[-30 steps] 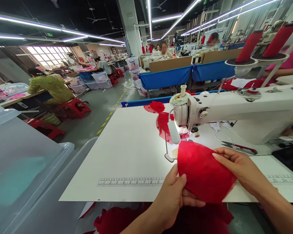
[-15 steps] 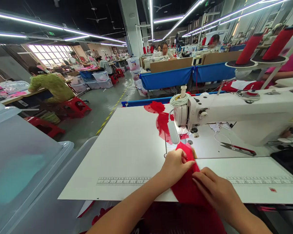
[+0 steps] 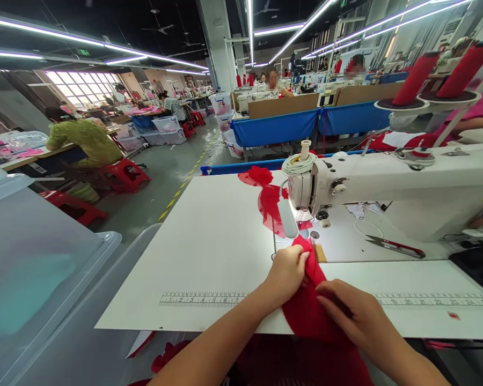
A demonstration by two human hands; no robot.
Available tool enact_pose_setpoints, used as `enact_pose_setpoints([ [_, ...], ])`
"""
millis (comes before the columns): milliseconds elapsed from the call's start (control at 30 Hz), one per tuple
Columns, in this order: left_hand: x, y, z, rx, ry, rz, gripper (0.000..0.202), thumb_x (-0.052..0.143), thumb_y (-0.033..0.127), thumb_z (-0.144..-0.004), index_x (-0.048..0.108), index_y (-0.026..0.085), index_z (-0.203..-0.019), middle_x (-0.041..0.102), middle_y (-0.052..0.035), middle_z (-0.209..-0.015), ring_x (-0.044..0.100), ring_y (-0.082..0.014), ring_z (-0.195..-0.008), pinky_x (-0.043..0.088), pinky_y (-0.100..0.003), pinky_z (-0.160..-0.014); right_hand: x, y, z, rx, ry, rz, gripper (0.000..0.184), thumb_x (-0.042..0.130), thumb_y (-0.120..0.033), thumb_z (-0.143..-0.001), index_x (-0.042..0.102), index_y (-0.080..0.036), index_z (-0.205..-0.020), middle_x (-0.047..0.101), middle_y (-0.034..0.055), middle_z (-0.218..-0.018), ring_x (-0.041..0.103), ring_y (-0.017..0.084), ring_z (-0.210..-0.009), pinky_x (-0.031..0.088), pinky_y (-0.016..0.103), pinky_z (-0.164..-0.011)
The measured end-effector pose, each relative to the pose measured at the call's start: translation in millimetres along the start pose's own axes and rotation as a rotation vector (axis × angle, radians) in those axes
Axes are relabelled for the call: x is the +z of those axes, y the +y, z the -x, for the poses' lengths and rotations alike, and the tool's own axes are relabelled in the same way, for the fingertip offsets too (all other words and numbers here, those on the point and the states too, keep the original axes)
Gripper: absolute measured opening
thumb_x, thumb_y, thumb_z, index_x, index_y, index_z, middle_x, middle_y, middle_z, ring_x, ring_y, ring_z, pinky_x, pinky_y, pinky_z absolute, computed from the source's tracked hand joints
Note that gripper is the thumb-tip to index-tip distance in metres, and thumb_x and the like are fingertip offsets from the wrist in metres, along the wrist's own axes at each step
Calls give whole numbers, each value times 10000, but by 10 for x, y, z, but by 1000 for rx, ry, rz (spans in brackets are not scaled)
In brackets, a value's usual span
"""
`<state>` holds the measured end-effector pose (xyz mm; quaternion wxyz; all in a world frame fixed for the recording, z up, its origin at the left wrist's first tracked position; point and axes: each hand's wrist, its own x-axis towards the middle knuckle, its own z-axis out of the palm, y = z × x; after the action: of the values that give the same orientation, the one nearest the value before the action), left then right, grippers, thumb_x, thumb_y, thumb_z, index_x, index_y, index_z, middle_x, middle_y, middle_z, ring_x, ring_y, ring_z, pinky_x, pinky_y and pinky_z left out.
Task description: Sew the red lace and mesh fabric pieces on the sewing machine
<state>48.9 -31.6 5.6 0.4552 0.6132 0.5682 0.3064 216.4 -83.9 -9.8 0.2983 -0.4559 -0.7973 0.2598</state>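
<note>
Red fabric (image 3: pixel 306 311) runs from below the table's front edge up to the needle area of a white sewing machine (image 3: pixel 370 179). My left hand (image 3: pixel 287 273) is closed on the fabric just in front of the machine head, thumb over the cloth. Lower and to the right, my right hand (image 3: pixel 350 311) pinches the fabric's right edge between thumb and fingers. Beyond the needle, sheer red fabric pieces (image 3: pixel 271 203) lie on the table, joined in a line. The needle tip itself is hard to make out behind the white lamp (image 3: pixel 287 219).
Thread snips (image 3: pixel 394 246) lie on the machine bed at right. A printed ruler (image 3: pixel 205 299) runs along the white table (image 3: pixel 165 257). Clear plastic bins (image 3: pixel 44 268) stand at left. Red thread cones (image 3: pixel 416 80) rise behind the machine. Co-workers sit at other tables.
My left thumb has folded down from stretched out across the fabric to closed against it. My right hand has stayed nearly in place, its fingers slightly more parted. The view has shifted slightly.
</note>
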Motion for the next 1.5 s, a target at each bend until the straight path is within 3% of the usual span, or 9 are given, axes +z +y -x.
enact_pose_setpoints([
  [267, -10, -85, 9, -6, -51, 154, 186, 417, 192, -899, 333, 250, -744, 512, 64, -473, 576, -156, -428, 454, -255, -467, -182, 124, -388, 392, 91, 52, 447, 470, -613, -836, 619, -227, -1006, 722, 44, -845, 673, 208, -669, 494, 311, -583],
  [400, -16, -119, 2, -10, -52, 209, 36, 421, 208, -883, 395, 230, -875, 513, 77, -497, 582, -149, -438, 493, -255, -491, -94, 139, -568, 283, 53, 195, 308, 473, -296, -817, 601, -226, -1089, 721, 27, -855, 668, 196, -685, 458, 292, -594],
  [600, -28, -117, -20, -27, -45, 270, 522, 415, 208, -851, 199, 158, -1323, 486, 109, -500, 557, -182, -383, 500, -285, -419, -101, 188, -589, 104, 160, 336, 322, 364, -182, -851, 673, -266, -886, 709, 36, -951, 647, 183, -731, 433, 288, -582],
  [867, -39, -75, 4, -49, -41, 249, 418, 352, 161, -862, 243, 187, -1264, 471, 115, -487, 524, -138, -358, 463, -220, -384, -77, 116, -713, 266, 27, 412, 232, 406, -214, -876, 614, -235, -774, 700, 27, -869, 636, 194, -737, 397, 283, -580],
  [1000, -21, -76, -12, -72, -48, 218, 216, 333, 143, -847, 369, 217, -1047, 477, 99, -432, 538, -152, -362, 434, -217, -373, -58, 98, -744, 285, 17, 423, 156, 501, -334, -872, 602, -236, -805, 698, 32, -927, 632, 201, -720, 363, 280, -541],
  [1067, -9, -55, -13, -80, -27, 182, 104, 405, 176, -840, 357, 234, -912, 469, 99, -425, 517, -150, -344, 404, -220, -362, -45, 101, -759, 295, 25, 429, 124, 521, -325, -861, 604, -234, -850, 698, 40, -976, 635, 206, -727, 346, 280, -529],
  [1167, 4, -19, 3, -59, 16, 115, 245, 535, 165, -776, 309, 248, -818, 453, 111, -459, 463, -123, -324, 365, -221, -360, -71, 163, -783, 292, 42, 416, 123, 494, -221, -851, 603, -247, -903, 703, 17, -993, 649, 192, -781, 375, 268, -559],
  [1333, 22, -12, 25, -55, 12, 86, 186, 473, 142, -798, 353, 250, -891, 389, 124, -442, 419, -130, -303, 342, -231, -341, -240, 300, -750, 355, 181, 452, 238, 418, -191, -863, 585, -225, -1028, 683, 75, -1010, 652, 222, -787, 419, 306, -592],
  [1500, 30, -15, 15, -66, -65, 111, 191, 336, 154, -853, 373, 231, -1025, 454, 103, -407, 521, -171, -361, 409, -233, -370, -154, 177, -682, 66, 253, 189, 199, 375, -228, -871, 569, -222, -913, 651, 85, -986, 648, 216, -848, 500, 332, -691],
])
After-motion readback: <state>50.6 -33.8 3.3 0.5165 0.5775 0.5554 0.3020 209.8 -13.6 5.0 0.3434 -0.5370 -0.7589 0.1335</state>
